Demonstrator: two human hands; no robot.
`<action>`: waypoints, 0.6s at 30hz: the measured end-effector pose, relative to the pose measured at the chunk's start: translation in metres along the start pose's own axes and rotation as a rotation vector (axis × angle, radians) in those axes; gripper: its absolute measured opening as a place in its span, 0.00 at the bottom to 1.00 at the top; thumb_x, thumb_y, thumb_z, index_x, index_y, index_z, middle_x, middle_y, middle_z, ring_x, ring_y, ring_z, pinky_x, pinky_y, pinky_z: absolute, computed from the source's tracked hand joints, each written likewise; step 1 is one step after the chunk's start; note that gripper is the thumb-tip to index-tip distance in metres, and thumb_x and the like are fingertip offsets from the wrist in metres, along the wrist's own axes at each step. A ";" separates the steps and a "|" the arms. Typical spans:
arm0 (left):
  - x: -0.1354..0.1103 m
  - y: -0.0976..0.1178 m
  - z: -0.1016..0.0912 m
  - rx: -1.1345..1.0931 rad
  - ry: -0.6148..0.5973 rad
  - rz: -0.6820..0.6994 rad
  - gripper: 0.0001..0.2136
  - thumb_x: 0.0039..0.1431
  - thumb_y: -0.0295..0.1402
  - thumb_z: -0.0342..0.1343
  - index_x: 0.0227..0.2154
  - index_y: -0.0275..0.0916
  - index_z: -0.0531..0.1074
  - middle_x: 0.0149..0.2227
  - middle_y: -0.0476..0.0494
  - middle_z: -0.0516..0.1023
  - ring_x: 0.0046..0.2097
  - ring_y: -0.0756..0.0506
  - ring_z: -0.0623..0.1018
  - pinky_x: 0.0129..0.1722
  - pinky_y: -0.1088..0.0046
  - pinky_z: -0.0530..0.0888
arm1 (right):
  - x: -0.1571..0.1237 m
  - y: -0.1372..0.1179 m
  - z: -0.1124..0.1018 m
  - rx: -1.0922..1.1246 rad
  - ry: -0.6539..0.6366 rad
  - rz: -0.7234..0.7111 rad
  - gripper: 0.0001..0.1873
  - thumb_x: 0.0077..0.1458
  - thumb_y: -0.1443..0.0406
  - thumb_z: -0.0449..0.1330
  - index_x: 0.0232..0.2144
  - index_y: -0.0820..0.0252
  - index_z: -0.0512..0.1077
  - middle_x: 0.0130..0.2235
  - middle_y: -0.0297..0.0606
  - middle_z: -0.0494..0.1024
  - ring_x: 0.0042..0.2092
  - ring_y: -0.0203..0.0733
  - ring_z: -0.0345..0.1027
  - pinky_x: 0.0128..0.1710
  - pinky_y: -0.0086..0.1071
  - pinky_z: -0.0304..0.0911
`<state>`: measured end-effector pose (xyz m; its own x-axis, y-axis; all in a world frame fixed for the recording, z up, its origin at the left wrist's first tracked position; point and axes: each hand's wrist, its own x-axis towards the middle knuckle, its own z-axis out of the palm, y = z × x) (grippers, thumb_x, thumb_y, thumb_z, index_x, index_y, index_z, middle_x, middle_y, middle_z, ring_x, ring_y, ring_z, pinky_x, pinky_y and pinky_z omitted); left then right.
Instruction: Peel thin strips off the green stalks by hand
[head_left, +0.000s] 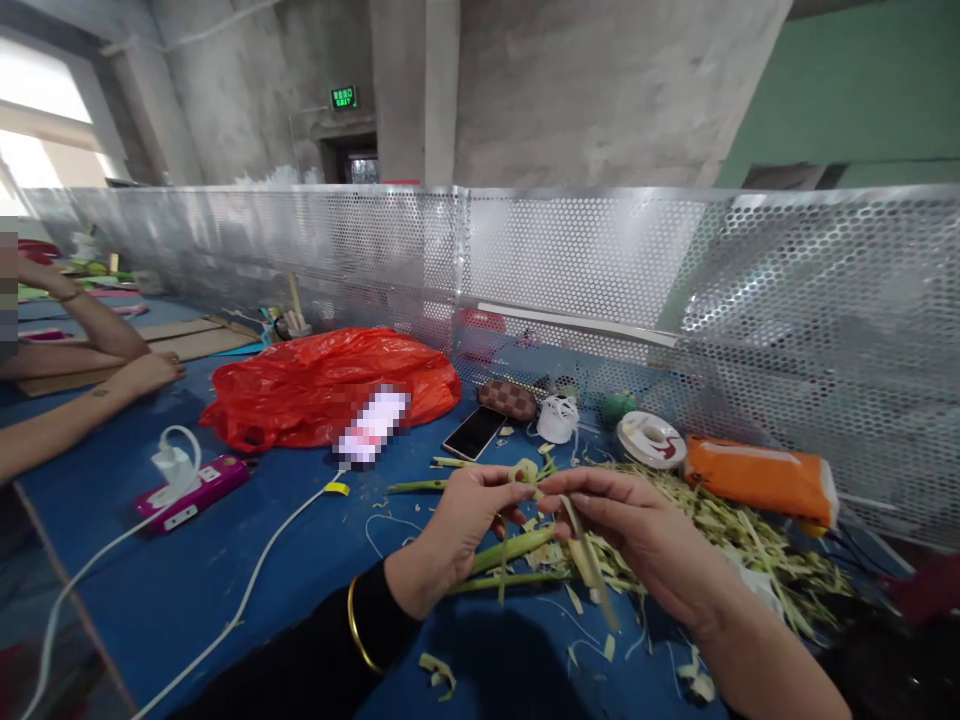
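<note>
My left hand is closed, its thumb and fingers pinching a pale green plant strip just above the blue table. Close against it, my right hand pinches the same strip, and a long flat end hangs down below the fingers. Part of the strip between the fingertips is hidden. Under both hands lie thick green stalks, with another stalk to the left. A heap of shredded plant fibre spreads beside my right hand.
Behind my hands are a dark phone, a checked pouch, a white thread spool, a tape roll and an orange pack. Leftward lie a red plastic bag, a lit phone on a cable, a purple power strip and another person's arm.
</note>
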<state>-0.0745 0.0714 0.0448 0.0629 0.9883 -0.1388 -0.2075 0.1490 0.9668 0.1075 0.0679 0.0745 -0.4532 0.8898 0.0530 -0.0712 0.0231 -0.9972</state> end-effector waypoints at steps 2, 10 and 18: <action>0.000 -0.001 0.000 0.016 -0.025 -0.003 0.06 0.44 0.30 0.65 0.27 0.34 0.79 0.22 0.48 0.75 0.21 0.55 0.69 0.19 0.80 0.56 | 0.002 0.004 0.003 0.052 0.003 -0.015 0.13 0.46 0.62 0.66 0.37 0.57 0.79 0.37 0.42 0.82 0.33 0.42 0.75 0.36 0.36 0.70; -0.001 -0.003 0.001 0.035 -0.014 -0.034 0.05 0.46 0.28 0.64 0.28 0.34 0.80 0.22 0.48 0.74 0.21 0.54 0.70 0.18 0.80 0.58 | 0.009 0.014 0.012 -0.417 0.427 -0.497 0.08 0.52 0.61 0.62 0.26 0.56 0.79 0.28 0.37 0.77 0.31 0.40 0.69 0.33 0.33 0.65; -0.002 -0.003 0.003 0.061 -0.040 -0.011 0.05 0.45 0.28 0.64 0.27 0.33 0.79 0.20 0.50 0.73 0.20 0.55 0.68 0.17 0.81 0.57 | 0.008 0.022 0.015 -0.271 0.629 -0.404 0.12 0.57 0.56 0.58 0.38 0.56 0.72 0.28 0.34 0.78 0.34 0.41 0.71 0.38 0.35 0.64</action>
<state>-0.0706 0.0693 0.0425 0.1038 0.9844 -0.1418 -0.1466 0.1562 0.9768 0.0890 0.0686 0.0536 0.1545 0.8774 0.4542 0.1324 0.4372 -0.8896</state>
